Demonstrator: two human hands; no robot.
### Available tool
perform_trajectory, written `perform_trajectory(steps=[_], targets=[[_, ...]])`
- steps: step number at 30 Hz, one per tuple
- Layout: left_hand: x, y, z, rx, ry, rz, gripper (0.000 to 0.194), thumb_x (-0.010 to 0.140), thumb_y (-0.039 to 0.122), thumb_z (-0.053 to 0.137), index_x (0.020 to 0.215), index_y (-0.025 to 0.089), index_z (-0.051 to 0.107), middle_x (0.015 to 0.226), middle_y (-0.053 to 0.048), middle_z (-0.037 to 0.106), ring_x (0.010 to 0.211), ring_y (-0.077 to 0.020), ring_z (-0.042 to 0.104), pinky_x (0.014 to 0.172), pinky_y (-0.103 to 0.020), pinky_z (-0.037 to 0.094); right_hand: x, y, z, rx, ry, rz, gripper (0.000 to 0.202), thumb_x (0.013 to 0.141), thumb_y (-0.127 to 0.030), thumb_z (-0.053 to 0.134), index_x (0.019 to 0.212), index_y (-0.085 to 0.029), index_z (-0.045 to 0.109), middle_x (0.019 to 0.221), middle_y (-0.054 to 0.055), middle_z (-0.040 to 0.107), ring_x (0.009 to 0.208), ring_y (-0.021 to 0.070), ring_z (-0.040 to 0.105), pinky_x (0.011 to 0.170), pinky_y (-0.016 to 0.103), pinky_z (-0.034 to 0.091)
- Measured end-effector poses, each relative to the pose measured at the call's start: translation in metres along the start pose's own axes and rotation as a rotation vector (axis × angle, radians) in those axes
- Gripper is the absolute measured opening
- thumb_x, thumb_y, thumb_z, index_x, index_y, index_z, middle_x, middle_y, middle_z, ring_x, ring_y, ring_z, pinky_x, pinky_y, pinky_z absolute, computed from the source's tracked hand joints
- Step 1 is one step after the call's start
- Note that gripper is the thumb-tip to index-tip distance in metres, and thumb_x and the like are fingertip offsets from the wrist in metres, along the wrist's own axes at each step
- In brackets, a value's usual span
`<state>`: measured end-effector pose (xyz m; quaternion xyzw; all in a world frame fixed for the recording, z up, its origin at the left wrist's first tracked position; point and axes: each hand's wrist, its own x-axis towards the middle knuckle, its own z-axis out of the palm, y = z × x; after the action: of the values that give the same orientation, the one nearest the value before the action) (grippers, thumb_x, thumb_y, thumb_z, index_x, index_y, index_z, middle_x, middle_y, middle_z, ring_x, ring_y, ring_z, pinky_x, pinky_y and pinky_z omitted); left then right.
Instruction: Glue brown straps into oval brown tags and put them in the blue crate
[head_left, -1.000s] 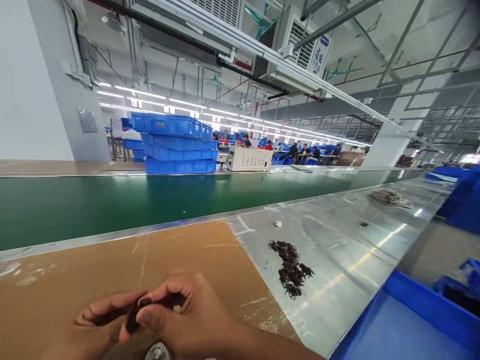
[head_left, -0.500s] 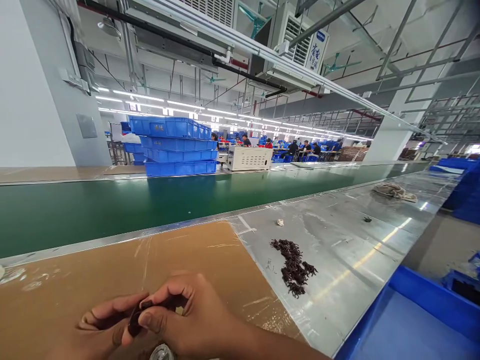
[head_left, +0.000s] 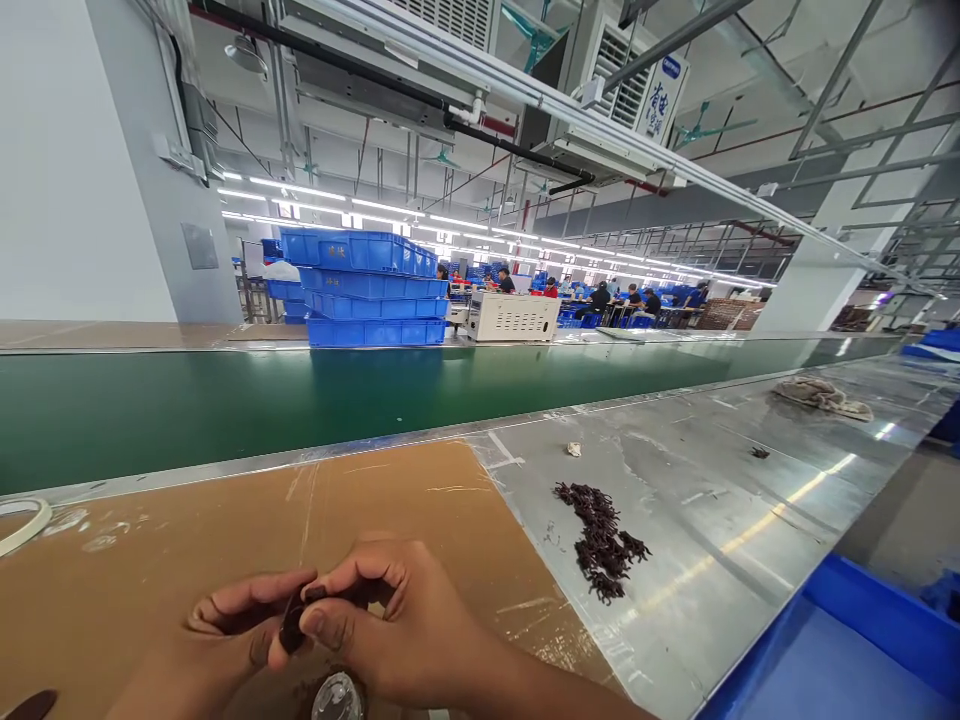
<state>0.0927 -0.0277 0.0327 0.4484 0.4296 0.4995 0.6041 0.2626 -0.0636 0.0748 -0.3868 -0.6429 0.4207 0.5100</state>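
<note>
Low in the head view, my left hand (head_left: 232,635) and my right hand (head_left: 397,620) meet fingertip to fingertip over the brown sheet. Between them is a small dark brown piece (head_left: 291,628), pinched by the thumb and fingers of each hand; its full shape is hidden by the fingers. Just below my right hand stands a small round container with a clear, shiny top (head_left: 337,697). To the right, on the metal tabletop, lies a loose pile of small dark brown stringy pieces (head_left: 600,540). A dark oval piece (head_left: 34,705) shows at the bottom left corner.
A green conveyor belt (head_left: 225,400) runs across behind the brown sheet (head_left: 420,490). Stacked blue crates (head_left: 375,305) stand beyond it. A tape roll (head_left: 26,530) lies at left, a rag (head_left: 821,397) at far right. A blue bin (head_left: 862,640) sits below the table edge. People work far back.
The view has swung a little to the left, bringing the tape roll and dark oval piece into sight. Both hands keep their pinch on the small brown piece, nearly unmoved.
</note>
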Motion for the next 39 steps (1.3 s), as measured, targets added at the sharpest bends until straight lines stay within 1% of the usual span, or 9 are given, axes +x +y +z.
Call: perform_trajectory(steps=[3,8,12,15,21,28,34,37,39], targets=[[-0.001,0.002,0.000,-0.041,0.014,-0.035,0.044,0.027,0.044,0.097,0.064,0.029,0.080,0.061,-0.004,0.073,0.062,-0.0202,0.071,0.062,-0.022,0.058,-0.001,-0.002,-0.001,-0.035,0.007,-0.002,0.029,0.076,-0.046,0.082,0.074,-0.018,0.076,0.075,0.003,0.071,0.070,0.0137,0.059,0.065,0.023,0.046],[0.000,-0.001,-0.002,-0.046,0.020,-0.064,0.042,0.032,0.040,0.098,0.068,0.027,0.081,0.064,-0.005,0.074,0.068,-0.0221,0.073,0.067,-0.023,0.060,0.000,-0.006,-0.002,-0.013,-0.014,0.018,0.030,0.078,-0.048,0.079,0.073,-0.018,0.074,0.078,0.004,0.073,0.071,0.0144,0.061,0.064,0.023,0.047],[0.001,-0.004,-0.002,-0.086,0.007,-0.051,0.045,0.031,0.044,0.098,0.069,0.027,0.081,0.068,-0.005,0.075,0.066,-0.0202,0.073,0.066,-0.020,0.059,0.000,-0.007,-0.002,-0.006,-0.023,-0.016,0.028,0.080,-0.044,0.079,0.071,-0.018,0.073,0.076,0.003,0.073,0.073,0.0146,0.062,0.069,0.024,0.048],[0.001,-0.005,-0.002,-0.086,-0.007,-0.038,0.044,0.033,0.046,0.098,0.070,0.029,0.081,0.064,-0.005,0.074,0.061,-0.0179,0.071,0.063,-0.019,0.058,0.000,-0.006,-0.002,-0.021,-0.023,-0.032,0.026,0.081,-0.042,0.078,0.073,-0.018,0.074,0.075,0.004,0.073,0.070,0.0140,0.060,0.066,0.023,0.046],[0.000,-0.001,-0.001,-0.085,0.009,-0.065,0.043,0.031,0.038,0.098,0.068,0.026,0.080,0.070,-0.006,0.076,0.065,-0.0209,0.072,0.064,-0.024,0.060,-0.001,-0.008,-0.002,-0.044,-0.042,0.012,0.034,0.082,-0.050,0.076,0.075,-0.017,0.075,0.074,0.004,0.071,0.070,0.0136,0.056,0.068,0.025,0.043],[0.000,-0.001,-0.001,-0.050,0.003,-0.041,0.042,0.032,0.035,0.097,0.070,0.026,0.081,0.060,-0.003,0.072,0.056,-0.0177,0.065,0.059,-0.024,0.056,0.000,-0.004,-0.002,0.017,-0.027,0.051,0.036,0.075,-0.052,0.081,0.073,-0.017,0.074,0.073,0.003,0.069,0.068,0.0132,0.056,0.063,0.023,0.043],[0.001,-0.005,-0.003,-0.091,-0.011,-0.056,0.036,0.039,0.032,0.095,0.071,0.025,0.081,0.042,0.001,0.058,0.057,-0.0190,0.064,0.063,-0.029,0.058,0.000,-0.009,-0.002,0.083,-0.078,0.031,0.032,0.080,-0.049,0.079,0.073,-0.019,0.074,0.068,0.002,0.069,0.067,0.0132,0.058,0.068,0.024,0.047],[0.001,-0.005,-0.003,-0.088,-0.023,-0.045,0.036,0.039,0.030,0.095,0.072,0.023,0.081,0.046,0.000,0.061,0.057,-0.0188,0.064,0.062,-0.028,0.056,0.000,-0.011,-0.002,0.104,-0.083,0.025,0.031,0.079,-0.048,0.080,0.073,-0.018,0.073,0.067,0.001,0.068,0.069,0.0140,0.059,0.069,0.024,0.049],[0.000,-0.004,-0.003,-0.081,-0.035,-0.034,0.034,0.043,0.030,0.095,0.073,0.023,0.081,0.051,-0.001,0.065,0.058,-0.0178,0.064,0.062,-0.027,0.055,0.001,-0.010,-0.001,0.137,-0.103,0.024,0.031,0.081,-0.047,0.079,0.075,-0.018,0.072,0.067,0.001,0.068,0.072,0.0146,0.061,0.071,0.024,0.049]])
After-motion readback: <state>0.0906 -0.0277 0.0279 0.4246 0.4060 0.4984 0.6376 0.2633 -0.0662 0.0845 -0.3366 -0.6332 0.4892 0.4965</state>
